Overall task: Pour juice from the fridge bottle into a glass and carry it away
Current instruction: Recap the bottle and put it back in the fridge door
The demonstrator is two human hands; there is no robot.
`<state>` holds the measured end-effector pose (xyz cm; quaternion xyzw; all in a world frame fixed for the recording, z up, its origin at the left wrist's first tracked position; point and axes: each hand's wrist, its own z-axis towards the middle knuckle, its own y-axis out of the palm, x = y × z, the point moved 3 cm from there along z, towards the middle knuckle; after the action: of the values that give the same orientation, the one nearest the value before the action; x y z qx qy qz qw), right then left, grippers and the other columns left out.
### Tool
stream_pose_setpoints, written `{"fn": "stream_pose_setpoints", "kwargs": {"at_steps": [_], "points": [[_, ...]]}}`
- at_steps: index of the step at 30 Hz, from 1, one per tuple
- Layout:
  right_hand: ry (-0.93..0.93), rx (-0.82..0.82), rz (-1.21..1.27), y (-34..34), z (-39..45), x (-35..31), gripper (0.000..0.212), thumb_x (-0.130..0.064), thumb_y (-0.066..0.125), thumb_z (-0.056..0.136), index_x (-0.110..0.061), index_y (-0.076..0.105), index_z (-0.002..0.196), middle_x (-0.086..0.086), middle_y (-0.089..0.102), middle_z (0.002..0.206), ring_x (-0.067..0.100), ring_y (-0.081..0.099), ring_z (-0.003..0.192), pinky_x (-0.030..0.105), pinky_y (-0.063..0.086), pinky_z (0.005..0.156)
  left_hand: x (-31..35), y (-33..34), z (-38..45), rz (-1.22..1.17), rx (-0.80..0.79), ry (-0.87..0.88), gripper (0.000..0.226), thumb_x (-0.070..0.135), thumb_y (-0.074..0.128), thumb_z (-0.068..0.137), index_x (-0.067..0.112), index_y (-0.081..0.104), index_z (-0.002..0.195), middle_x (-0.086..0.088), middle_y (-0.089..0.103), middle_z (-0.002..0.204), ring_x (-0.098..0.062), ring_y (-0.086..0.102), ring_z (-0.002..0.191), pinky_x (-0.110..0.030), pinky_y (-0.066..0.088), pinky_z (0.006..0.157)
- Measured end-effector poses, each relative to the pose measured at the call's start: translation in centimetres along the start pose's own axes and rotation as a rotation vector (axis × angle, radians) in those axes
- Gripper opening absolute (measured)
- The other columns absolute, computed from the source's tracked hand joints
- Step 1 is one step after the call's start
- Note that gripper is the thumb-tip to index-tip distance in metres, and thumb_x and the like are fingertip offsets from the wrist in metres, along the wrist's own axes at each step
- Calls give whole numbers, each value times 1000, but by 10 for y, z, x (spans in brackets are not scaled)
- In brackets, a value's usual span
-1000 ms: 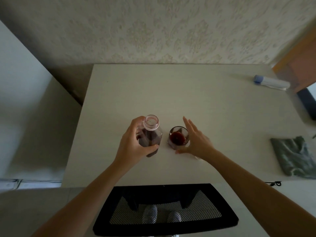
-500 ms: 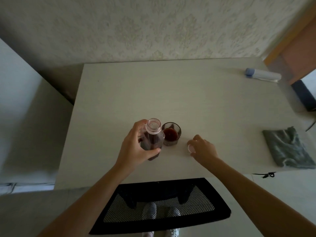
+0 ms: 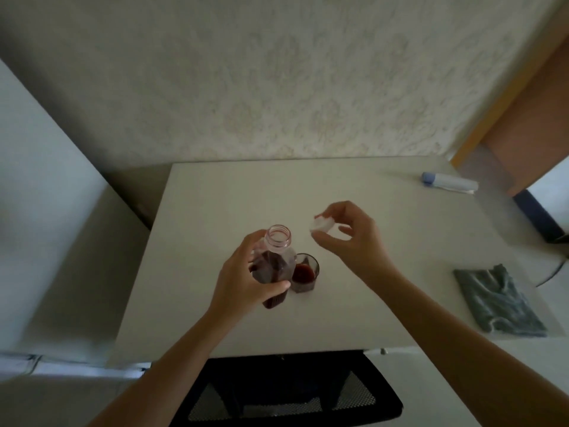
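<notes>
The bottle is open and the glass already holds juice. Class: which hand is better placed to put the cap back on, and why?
Right. The right hand pinches the white cap just beside the open neck of the bottle, while the left hand is wrapped around the bottle, steadying it.

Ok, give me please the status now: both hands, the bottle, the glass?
Left hand grips open bottle. Right hand holds white cap above table. Glass has juice, stands beside bottle. Nothing blocking.
</notes>
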<state>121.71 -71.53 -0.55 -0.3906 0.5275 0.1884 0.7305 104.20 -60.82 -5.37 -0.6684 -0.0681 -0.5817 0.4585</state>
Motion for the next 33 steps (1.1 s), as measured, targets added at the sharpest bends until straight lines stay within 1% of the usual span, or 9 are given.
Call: {"fn": "stream_pose_setpoints", "kwargs": {"at_steps": [4, 9, 13, 17, 20, 23, 26, 30, 33], "points": [[-121, -131, 121, 2, -3, -64, 27, -24, 77, 72, -24, 64, 95, -12, 69, 106, 3, 59, 106, 32, 40, 96, 29, -14, -3, 24, 19, 51, 86, 39, 86, 51, 48, 37, 121, 17, 58, 116, -4, 57, 105, -20, 48, 87], [-185, -260, -64, 2, -6, -91, 36, -32, 74, 72, -33, 67, 108, -28, 61, 110, -15, 45, 113, 10, 32, 93, 55, -34, -12, 49, 34, 108, 85, 44, 84, 52, 47, 38, 123, 21, 59, 112, -1, 58, 103, -18, 48, 87], [-257, -356, -103, -5, -7, -111, 35, -28, 74, 73, -29, 68, 107, -22, 64, 112, -8, 51, 110, 15, 39, 95, 67, -48, -18, 78, 37, 131, 87, 46, 85, 51, 44, 39, 125, 26, 57, 110, 7, 55, 101, -8, 44, 85], [-395, -495, -255, -12, -3, -137, 33, -23, 75, 72, -27, 70, 105, -18, 64, 114, -7, 50, 110, 5, 36, 90, 76, -58, -22, 62, 19, 150, 85, 42, 87, 51, 46, 40, 122, 29, 57, 105, 14, 53, 101, -3, 43, 79], [-437, -471, -406, -19, 2, -149, 31, -32, 78, 67, -31, 70, 97, -19, 65, 102, -3, 53, 100, 12, 43, 84, 82, -59, -23, 70, 14, 147, 86, 46, 86, 50, 42, 42, 124, 27, 58, 107, 11, 55, 102, -9, 46, 82], [-498, -333, -546, -16, -3, -160, 33, -54, 72, 62, -28, 62, 79, -11, 62, 80, 4, 55, 74, 25, 48, 71, 86, -59, -24, 35, 30, 127, 86, 43, 87, 50, 40, 45, 124, 27, 60, 106, 13, 54, 99, -3, 43, 79], [-537, -258, -734, -10, -8, -166, 40, -66, 58, 67, -29, 50, 78, -11, 57, 76, 5, 52, 67, 22, 42, 62, 87, -59, -24, -10, 52, 95, 87, 44, 87, 49, 40, 45, 126, 22, 63, 108, 12, 56, 98, -4, 45, 74], [-492, -310, -603, -15, -8, -170, 34, -50, 62, 77, -23, 62, 98, -10, 63, 90, 2, 58, 76, 20, 47, 67, 92, -59, -25, 35, 59, 108, 91, 50, 84, 46, 40, 45, 128, 20, 63, 110, 6, 58, 100, -13, 48, 83], [-599, -446, -585, -14, -8, -176, 32, -35, 64, 81, -21, 66, 110, -5, 69, 101, 4, 62, 83, 20, 52, 77, 95, -61, -27, -7, 48, 102, 88, 44, 88, 47, 37, 49, 125, 20, 65, 106, 7, 59, 98, -14, 49, 83]]}}
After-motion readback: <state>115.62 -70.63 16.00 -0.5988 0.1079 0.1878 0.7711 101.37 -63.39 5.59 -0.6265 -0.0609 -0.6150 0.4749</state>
